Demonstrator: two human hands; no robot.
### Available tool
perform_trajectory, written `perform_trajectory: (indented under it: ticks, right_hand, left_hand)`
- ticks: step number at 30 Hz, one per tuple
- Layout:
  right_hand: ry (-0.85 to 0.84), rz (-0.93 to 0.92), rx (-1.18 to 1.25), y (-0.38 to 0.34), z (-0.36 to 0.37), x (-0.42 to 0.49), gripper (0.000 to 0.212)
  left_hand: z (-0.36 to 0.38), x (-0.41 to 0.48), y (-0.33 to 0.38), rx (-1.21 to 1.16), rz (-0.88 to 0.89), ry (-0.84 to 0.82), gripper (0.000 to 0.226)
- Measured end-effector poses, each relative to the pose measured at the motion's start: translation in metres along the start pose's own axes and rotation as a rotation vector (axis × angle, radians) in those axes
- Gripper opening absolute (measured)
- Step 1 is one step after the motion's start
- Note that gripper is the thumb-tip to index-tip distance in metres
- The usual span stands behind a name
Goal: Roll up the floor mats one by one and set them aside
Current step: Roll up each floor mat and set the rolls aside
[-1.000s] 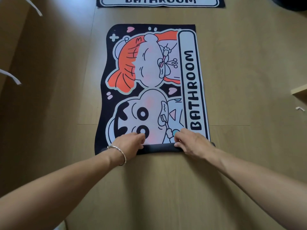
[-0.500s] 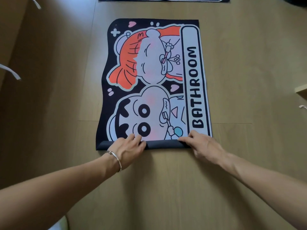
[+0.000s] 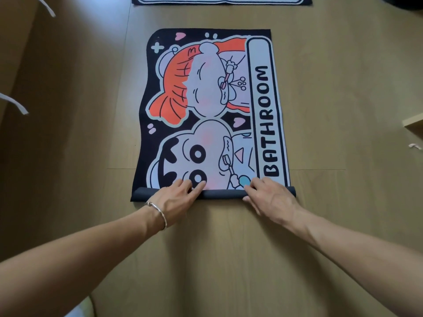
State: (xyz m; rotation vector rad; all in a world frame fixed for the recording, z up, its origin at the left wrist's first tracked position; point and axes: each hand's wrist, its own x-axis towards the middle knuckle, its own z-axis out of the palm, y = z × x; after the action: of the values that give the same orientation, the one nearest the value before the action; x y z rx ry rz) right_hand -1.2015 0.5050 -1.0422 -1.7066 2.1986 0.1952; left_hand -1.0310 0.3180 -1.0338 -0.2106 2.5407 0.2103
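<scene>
A black cartoon mat (image 3: 206, 106) printed with BATHROOM lies flat on the wooden floor (image 3: 229, 259), its near edge turned over into a thin dark roll (image 3: 219, 193). My left hand (image 3: 176, 197), with a silver bracelet at the wrist, lies on the left half of the roll, fingers stretched over it onto the print. My right hand (image 3: 270, 196) presses the right half of the roll, fingers spread and fairly straight. A second BATHROOM mat (image 3: 219, 0) shows only its near edge at the top of the view.
A light wooden furniture corner (image 3: 413, 124) juts in at the right edge. White strips (image 3: 16, 104) hang at the left. A dark object (image 3: 405, 3) sits in the top right corner. Bare floor lies on both sides of the mat.
The rolled edge has advanced a little up the mat. Both hands have shifted forward with it, fingers now reaching further over the roll.
</scene>
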Motion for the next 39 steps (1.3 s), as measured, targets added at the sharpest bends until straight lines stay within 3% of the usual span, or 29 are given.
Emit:
perform_trajectory:
  ticks: [4, 9, 12, 16, 22, 25, 27, 29, 32, 36, 39]
  right_hand:
    - [-0.02, 0.068, 0.098, 0.006, -0.011, 0.011, 0.031]
    - [-0.031, 0.07, 0.01, 0.005, -0.012, 0.019, 0.023]
    - [0.065, 0.027, -0.113, 0.006, -0.011, 0.021, 0.021]
    - [0.058, -0.004, -0.143, 0.005, -0.006, 0.019, 0.036]
    - [0.015, 0.098, -0.02, 0.003, -0.015, 0.026, 0.033]
    - [0.036, 0.113, 0.016, 0.005, -0.016, 0.032, 0.022]
    - [0.044, 0.09, -0.049, 0.005, -0.016, 0.034, 0.013]
    - [0.065, 0.094, -0.131, 0.004, -0.015, 0.037, 0.024]
    - [0.124, 0.074, -0.176, 0.003, -0.016, 0.035, 0.024]
    - [0.081, 0.058, -0.205, -0.002, -0.016, 0.033, 0.034]
    - [0.052, 0.055, -0.231, -0.002, -0.01, 0.031, 0.037]
  left_hand:
    - [-0.009, 0.001, 0.001, 0.002, -0.006, 0.071, 0.057]
    - [0.002, 0.006, -0.005, 0.139, 0.038, 0.203, 0.045]
    - [0.007, 0.009, -0.008, 0.233, 0.072, 0.274, 0.041]
    - [0.002, 0.009, -0.005, 0.232, 0.048, 0.208, 0.048]
    - [-0.018, 0.021, -0.008, 0.018, -0.073, 0.13, 0.051]
    - [-0.023, 0.027, -0.008, -0.021, -0.117, 0.116, 0.043]
    - [-0.025, 0.03, -0.006, 0.018, -0.111, 0.111, 0.04]
    - [-0.026, 0.032, -0.007, 0.067, -0.105, 0.139, 0.037]
    - [-0.026, 0.031, -0.01, 0.163, -0.045, 0.233, 0.028]
    - [-0.016, 0.029, -0.006, 0.278, 0.031, 0.287, 0.007]
    - [-0.006, 0.03, -0.007, 0.283, 0.024, 0.298, 0.018]
